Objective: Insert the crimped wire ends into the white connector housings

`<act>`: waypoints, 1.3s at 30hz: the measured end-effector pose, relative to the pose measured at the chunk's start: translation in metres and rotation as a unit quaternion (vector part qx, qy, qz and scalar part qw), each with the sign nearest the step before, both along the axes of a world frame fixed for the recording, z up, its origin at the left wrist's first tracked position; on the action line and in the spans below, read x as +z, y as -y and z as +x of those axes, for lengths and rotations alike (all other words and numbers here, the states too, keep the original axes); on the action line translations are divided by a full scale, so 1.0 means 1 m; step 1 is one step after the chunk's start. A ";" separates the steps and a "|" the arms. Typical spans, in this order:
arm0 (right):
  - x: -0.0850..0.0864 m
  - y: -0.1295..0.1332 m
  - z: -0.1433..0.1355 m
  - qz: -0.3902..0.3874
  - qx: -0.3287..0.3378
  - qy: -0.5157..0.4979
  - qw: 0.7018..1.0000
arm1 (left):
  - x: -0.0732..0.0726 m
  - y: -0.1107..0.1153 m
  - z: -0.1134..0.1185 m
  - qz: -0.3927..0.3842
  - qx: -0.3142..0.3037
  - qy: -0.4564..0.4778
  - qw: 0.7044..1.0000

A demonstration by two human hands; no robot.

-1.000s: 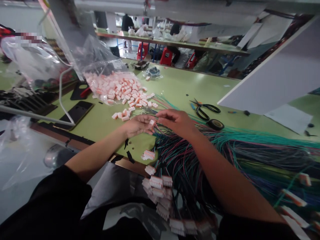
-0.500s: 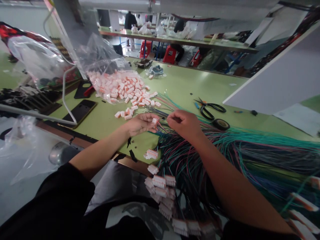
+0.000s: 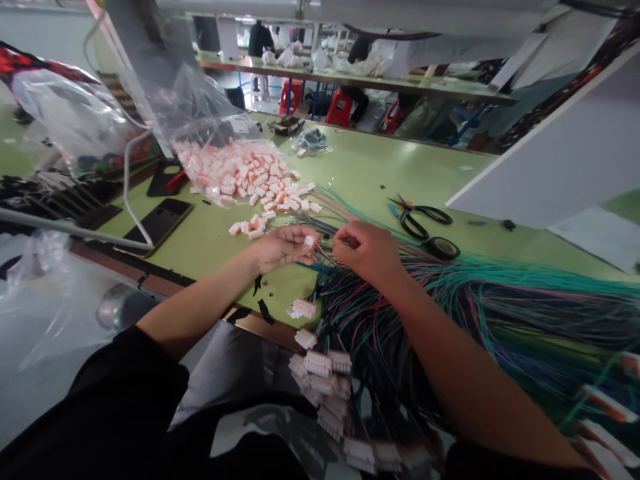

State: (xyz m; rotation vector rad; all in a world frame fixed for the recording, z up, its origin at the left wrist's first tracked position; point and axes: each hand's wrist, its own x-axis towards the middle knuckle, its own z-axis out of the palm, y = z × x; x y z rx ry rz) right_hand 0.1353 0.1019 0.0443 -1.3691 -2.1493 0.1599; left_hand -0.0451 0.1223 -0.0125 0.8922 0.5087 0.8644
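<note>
Shows a clear gap between left hand [image 3: 280,249] and right hand [image 3: 370,253], against fingertips nearly meeting a second ago. Holds a connector [image 3: 310,241] in the left, pinched at the fingertips above the worktop [image 3: 420,160], at the left end of the wires [image 3: 475,267]. Curls the right just beside it, apart from the connector; cannot tell whether gripping a wire. Suggests a draw-back of the right only, without letting go on the left, so probably mid-work on that piece. Differs barely from half a second ago: same spacing, same pinch. Leaves pile [image 3: 255,177], scissors [image 3: 423,217] and tape [image 3: 443,249] unmoved on the worktop. Attribute slight shift of whole view since a second ago to camera.
</note>
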 end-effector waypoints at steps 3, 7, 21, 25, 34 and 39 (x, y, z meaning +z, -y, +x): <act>-0.004 0.001 -0.003 0.025 -0.015 -0.003 1.000 | 0.000 0.000 0.000 -0.002 0.004 0.000 1.000; -0.009 0.002 -0.007 0.026 -0.020 -0.024 0.999 | 0.000 0.000 0.000 0.006 0.013 -0.001 1.000; -0.018 0.006 -0.014 -0.012 -0.009 -0.096 0.995 | 0.000 0.004 0.005 0.001 0.045 0.010 0.999; -0.019 0.006 -0.014 -0.006 -0.002 -0.103 0.995 | 0.000 0.004 0.005 -0.009 0.054 0.013 0.998; -0.017 0.003 -0.010 -0.028 0.020 -0.104 0.994 | -0.001 0.002 0.007 -0.008 0.054 -0.001 0.999; -0.019 0.004 -0.012 -0.011 0.015 -0.098 0.995 | 0.001 0.005 0.009 0.008 0.067 -0.012 0.998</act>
